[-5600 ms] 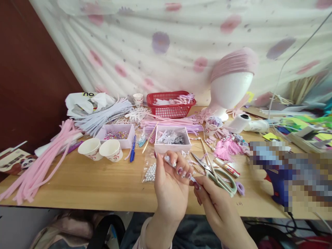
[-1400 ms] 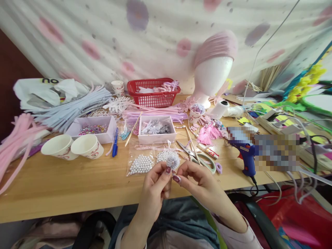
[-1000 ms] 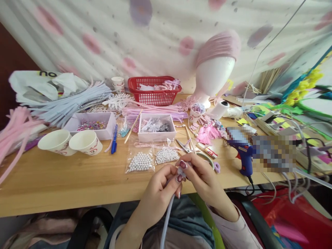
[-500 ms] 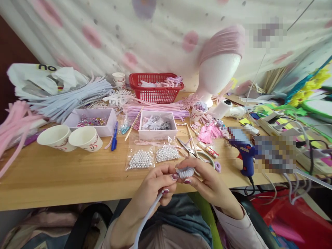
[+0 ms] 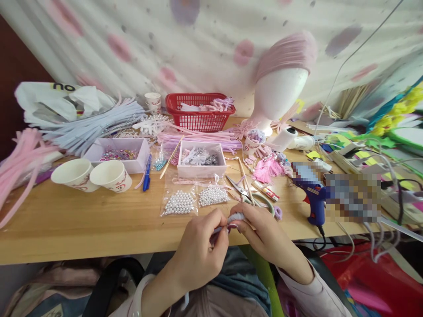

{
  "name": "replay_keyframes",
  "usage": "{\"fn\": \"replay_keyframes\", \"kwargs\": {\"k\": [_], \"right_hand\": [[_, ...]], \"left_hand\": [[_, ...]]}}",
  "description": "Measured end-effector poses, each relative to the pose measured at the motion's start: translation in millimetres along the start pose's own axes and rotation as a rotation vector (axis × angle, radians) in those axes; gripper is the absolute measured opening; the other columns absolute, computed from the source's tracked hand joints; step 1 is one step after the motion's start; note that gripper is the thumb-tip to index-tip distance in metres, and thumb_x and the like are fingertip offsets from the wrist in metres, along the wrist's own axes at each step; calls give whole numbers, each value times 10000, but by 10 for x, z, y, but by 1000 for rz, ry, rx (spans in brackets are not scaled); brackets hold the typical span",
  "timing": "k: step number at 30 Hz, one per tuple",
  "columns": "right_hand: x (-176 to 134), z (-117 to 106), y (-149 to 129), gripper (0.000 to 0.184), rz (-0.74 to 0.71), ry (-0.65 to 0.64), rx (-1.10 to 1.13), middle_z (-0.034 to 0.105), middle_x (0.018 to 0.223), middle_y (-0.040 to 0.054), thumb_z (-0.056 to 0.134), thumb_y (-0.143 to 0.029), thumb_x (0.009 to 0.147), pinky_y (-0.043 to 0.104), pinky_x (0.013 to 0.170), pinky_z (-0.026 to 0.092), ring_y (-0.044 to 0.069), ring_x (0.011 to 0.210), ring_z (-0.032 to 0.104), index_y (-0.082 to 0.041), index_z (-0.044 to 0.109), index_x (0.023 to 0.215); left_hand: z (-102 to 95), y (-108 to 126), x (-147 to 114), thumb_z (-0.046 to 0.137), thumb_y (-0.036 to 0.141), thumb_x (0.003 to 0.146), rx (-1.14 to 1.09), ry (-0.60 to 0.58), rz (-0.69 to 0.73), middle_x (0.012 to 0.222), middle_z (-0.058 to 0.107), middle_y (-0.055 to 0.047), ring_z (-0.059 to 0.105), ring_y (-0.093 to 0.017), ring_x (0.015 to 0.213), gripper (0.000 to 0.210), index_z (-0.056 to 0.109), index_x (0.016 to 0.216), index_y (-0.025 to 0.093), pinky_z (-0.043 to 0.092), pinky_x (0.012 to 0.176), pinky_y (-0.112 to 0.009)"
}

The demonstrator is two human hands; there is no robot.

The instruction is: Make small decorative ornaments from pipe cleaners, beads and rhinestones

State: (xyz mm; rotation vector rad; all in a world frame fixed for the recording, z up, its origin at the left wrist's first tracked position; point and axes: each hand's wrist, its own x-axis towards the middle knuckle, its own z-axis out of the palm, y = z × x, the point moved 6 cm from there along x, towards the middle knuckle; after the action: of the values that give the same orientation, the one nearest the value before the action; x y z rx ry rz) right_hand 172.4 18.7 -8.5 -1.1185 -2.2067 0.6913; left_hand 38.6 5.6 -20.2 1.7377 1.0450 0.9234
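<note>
The pale blue pipe cleaner [image 5: 236,217] is held just above the near edge of the desk [image 5: 109,233], right of the middle, its upper part wound into a small coil. The right hand [image 5: 266,231] grips this coil between thumb and bent fingers. The left hand [image 5: 201,243] is narrow, thumb and fingers closed on the strand just left of the coil; most of its fingertips are hidden. A loose pale end hangs below the left wrist, over the lap.

Just beyond the hands lie two clear bags of white beads [image 5: 180,202], side by side. The scissors [image 5: 243,190] lie open on the far side of the right hand, with a thin wooden stick [image 5: 246,180] across them. Farther back stand a white box [image 5: 202,171] of small flowers and a red basket [image 5: 200,121]. To the left, two paper cups [image 5: 110,176] touch each other, near a blue pen [image 5: 146,178]. To the right sits a blue glue gun [image 5: 315,200], and a foam head [image 5: 279,94] stands at the far side
</note>
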Motion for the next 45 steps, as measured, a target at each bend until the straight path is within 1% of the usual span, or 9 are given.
{"fn": "replay_keyframes", "kwargs": {"k": [5, 14, 22, 25, 27, 30, 34, 40, 45], "right_hand": [[12, 94, 16, 159, 181, -123, 136, 596, 738, 0, 429, -219, 1000, 250, 622, 409, 148, 665, 559, -193, 535, 885], [82, 226, 74, 305, 320, -158, 193, 527, 608, -15, 458, -370, 990, 250, 528, 351, 138, 561, 484, -200, 489, 738], [30, 505, 387, 428, 647, -423, 715, 396, 489, -82, 553, -551, 884, 218, 399, 357, 78, 383, 384, -196, 478, 658], [39, 404, 319, 389, 540, -359, 719, 475, 543, -53, 510, -520, 930, 232, 461, 432, 101, 447, 470, -180, 534, 745], [70, 232, 226, 307, 333, -162, 491, 620, 777, 30, 494, -462, 971, 279, 603, 503, 147, 643, 582, -166, 573, 967], [55, 104, -10, 282, -70, 34, 41, 645, 1013, 113, 448, -408, 1017, 351, 759, 503, 210, 873, 595, -172, 560, 1125], [10, 148, -111, 380, -329, 120, -201, 617, 818, 85, 255, -350, 1064, 305, 630, 441, 193, 714, 541, -161, 576, 986], [36, 163, -22, 305, -147, 38, -99, 523, 641, -2, 339, -262, 1014, 272, 551, 325, 137, 561, 436, -202, 477, 748], [72, 283, 188, 404, 285, -138, 222, 511, 591, -20, 361, -323, 1021, 238, 531, 355, 109, 529, 455, -192, 469, 655]], "left_hand": [[-51, 56, -35, 413, 79, 840, 417, 44, 247, 624, 498, 28, 499, -140, 551, 171, 419, 742, 219, 332, 538, -271], [-141, 44, -57, 431, 75, 862, 623, 3, 419, 614, 591, -10, 557, -147, 539, 192, 509, 726, 186, 346, 515, -275], [15, 119, -71, 391, 59, 896, 941, -65, 722, 589, 581, -35, 517, -180, 524, 273, 555, 711, 176, 285, 512, -318], [-80, 25, 64, 407, 108, 890, 516, -142, 358, 602, 537, -1, 495, -147, 542, 215, 509, 720, 191, 300, 529, -280], [-107, -175, 137, 459, 232, 892, 66, -196, -41, 572, 454, 40, 424, -114, 510, 189, 472, 705, 203, 294, 508, -245], [31, -432, 106, 598, 423, 765, -568, -285, -547, 486, 305, 104, 197, -70, 426, 272, 434, 686, 221, 160, 418, -210], [184, -485, 46, 705, 385, 656, -925, -370, -766, 435, 231, 144, 55, -50, 425, 304, 460, 706, 211, 39, 407, -212], [121, -382, 63, 586, 348, 806, -623, -343, -530, 525, 315, 92, 204, -76, 459, 203, 466, 723, 207, 172, 440, -209], [-21, -103, 74, 438, 113, 857, 347, -106, 236, 594, 509, 9, 461, -151, 543, 203, 465, 686, 220, 285, 539, -292]]}}
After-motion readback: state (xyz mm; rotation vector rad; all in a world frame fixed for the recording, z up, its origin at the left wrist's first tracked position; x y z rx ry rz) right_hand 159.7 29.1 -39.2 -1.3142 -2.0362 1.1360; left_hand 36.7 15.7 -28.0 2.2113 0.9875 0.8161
